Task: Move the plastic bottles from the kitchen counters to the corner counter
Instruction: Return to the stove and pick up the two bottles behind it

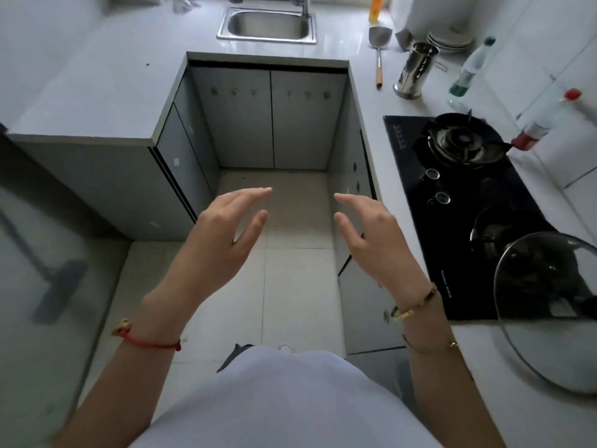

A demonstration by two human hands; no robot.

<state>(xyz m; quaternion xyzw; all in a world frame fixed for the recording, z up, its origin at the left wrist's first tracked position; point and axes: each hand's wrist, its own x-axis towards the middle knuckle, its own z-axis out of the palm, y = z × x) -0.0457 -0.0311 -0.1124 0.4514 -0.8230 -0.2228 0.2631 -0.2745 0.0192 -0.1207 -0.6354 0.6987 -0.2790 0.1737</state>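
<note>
Now both hands, left hand (223, 227) and right hand (371, 231), are hovering with fingers (258, 192) spread wide, holding nothing, while two plastic bottles (468, 72) are standing far right on the bench (361, 69), well apart from them.

Two bottles (466, 74) (546, 119) stand right of the stove (458, 202).

My one wide head camera looked steeply down from standing height, facing the sink (267, 24) across the floor (297, 279).
</note>
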